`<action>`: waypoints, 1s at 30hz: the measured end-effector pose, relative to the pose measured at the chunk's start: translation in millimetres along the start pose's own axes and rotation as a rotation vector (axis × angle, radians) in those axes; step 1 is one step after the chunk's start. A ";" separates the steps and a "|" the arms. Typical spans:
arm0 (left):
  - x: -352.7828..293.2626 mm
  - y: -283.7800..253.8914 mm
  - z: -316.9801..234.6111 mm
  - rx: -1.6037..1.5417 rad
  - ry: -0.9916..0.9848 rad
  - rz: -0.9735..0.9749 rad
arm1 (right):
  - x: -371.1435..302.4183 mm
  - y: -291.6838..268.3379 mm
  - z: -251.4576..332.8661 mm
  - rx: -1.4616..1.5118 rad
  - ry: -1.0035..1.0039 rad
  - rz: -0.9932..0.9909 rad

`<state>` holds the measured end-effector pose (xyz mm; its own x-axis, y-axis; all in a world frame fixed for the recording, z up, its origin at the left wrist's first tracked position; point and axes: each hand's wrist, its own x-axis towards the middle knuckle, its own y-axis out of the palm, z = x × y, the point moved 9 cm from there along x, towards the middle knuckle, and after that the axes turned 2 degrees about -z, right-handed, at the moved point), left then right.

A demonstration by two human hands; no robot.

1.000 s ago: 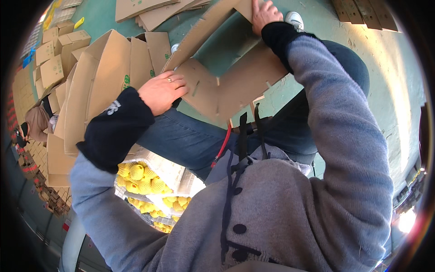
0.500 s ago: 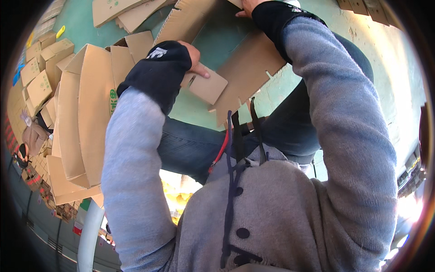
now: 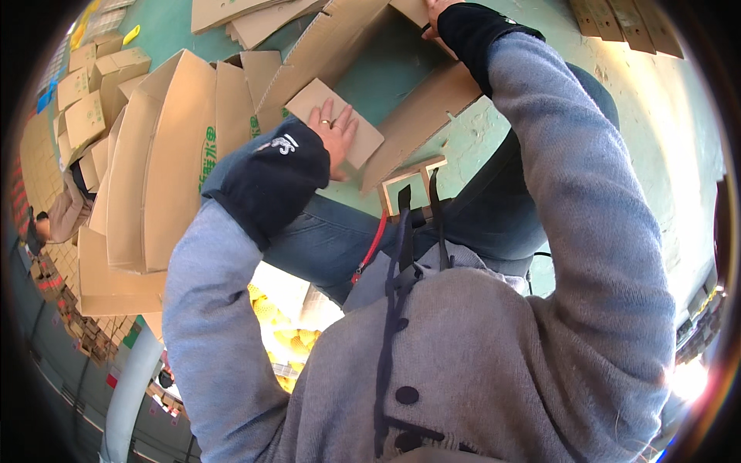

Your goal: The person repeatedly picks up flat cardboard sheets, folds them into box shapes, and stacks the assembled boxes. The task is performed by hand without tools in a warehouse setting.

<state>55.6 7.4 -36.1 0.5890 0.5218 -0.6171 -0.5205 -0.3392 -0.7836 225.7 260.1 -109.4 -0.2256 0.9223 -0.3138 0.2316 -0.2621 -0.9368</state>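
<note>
An open brown cardboard box (image 3: 328, 42) lies between my legs, and the green floor shows through its middle. My left hand (image 3: 333, 137) is open, palm down, its fingers spread flat on the box's near end flap (image 3: 359, 139). A ring is on one finger. At the upper edge of the view my right hand (image 3: 440, 17) is closed at the edge of the far end flap (image 3: 413, 11); part of its fingers is cut off. A long side flap (image 3: 428, 116) with a notched edge runs between the two ends, on the right.
Several opened boxes (image 3: 181, 154) stand nested at my left. Flat cardboard sheets (image 3: 262, 23) lie beyond. Smaller boxes (image 3: 85, 116) are piled at the far left, with a person (image 3: 65, 212) near them. A small wooden frame (image 3: 413, 185) lies before me. Cardboard pieces (image 3: 625, 23) stand at upper right.
My left hand has gone from a bent grip at the flap's edge to lying flat on it. My right hand has shifted slightly right and down. The wooden frame has come into view.
</note>
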 end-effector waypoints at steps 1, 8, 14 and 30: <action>-7.0 -7.8 0.5 -0.047 0.062 -0.102 | 0.6 1.6 0.5 0.000 0.001 0.009; 109.6 40.6 27.3 -0.444 0.105 0.240 | 9.5 14.4 2.9 -0.041 -0.004 0.099; 136.5 80.0 22.7 -0.372 0.141 0.253 | 13.5 11.2 5.8 -0.239 -0.105 0.111; 125.4 84.4 26.0 -0.328 -0.002 0.209 | -182.9 -100.6 41.1 0.226 -1.041 0.577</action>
<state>69.5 64.5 -177.8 0.4897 0.4163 -0.7661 -0.4038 -0.6704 -0.6225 204.8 106.1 35.9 -0.8207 0.0101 -0.5713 0.4028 -0.6989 -0.5911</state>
